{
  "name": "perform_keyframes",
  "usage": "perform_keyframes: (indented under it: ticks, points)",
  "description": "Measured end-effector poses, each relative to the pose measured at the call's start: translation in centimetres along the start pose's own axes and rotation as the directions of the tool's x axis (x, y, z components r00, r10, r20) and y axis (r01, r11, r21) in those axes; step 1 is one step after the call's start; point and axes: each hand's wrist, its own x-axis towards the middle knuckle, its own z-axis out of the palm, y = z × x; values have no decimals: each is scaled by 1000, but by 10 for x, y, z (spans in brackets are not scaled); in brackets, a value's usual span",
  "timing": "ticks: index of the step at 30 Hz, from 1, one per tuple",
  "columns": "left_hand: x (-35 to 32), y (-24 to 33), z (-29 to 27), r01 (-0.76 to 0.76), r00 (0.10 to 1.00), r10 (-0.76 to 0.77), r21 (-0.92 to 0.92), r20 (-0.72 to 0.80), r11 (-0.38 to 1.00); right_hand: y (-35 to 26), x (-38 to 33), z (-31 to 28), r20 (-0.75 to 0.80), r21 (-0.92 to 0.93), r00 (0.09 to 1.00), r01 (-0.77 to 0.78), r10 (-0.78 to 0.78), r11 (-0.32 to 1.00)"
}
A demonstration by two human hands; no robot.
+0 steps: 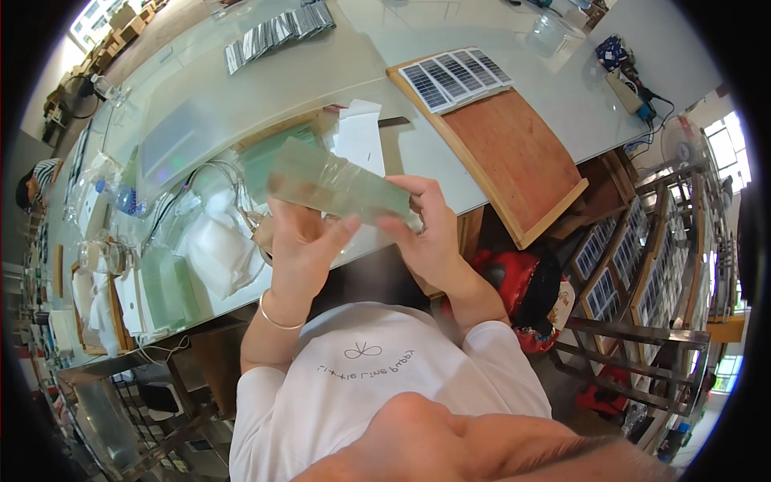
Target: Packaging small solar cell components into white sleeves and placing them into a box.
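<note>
My left hand [301, 241] and my right hand [430, 229] hold a pale green, translucent rectangular piece of plastic film [341, 183] between them, above the table's near edge. The left thumb and fingers pinch its lower left side, and the right fingers close round its right end. Whether it is one sheet or a thin stack, I cannot tell. Just beyond it lie similar green sheets [261, 165], partly hidden by the held piece. White paper pieces [361, 132] sit behind it, with a dark flat strip [393, 122] beside them.
A wooden-framed board [514, 153] holds several small solar panels [456, 79] on the right. More strips [281, 34] lie at the far side. Crumpled white foam sheet [218, 249], cables and a bottle [128, 199] crowd the left. Racks of panels [634, 249] stand at my right.
</note>
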Motion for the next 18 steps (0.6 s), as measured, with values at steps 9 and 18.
perform_keyframes:
  ticks: [9,18]
  points:
    - [29,42,-79,-51,999,34,571,41,819,-16,3,-36,424,440,882,-399,205,805]
    - [-57,114,-113,-577,782,484,163,393,800,-15,46,-15,423,171,847,-423,321,890]
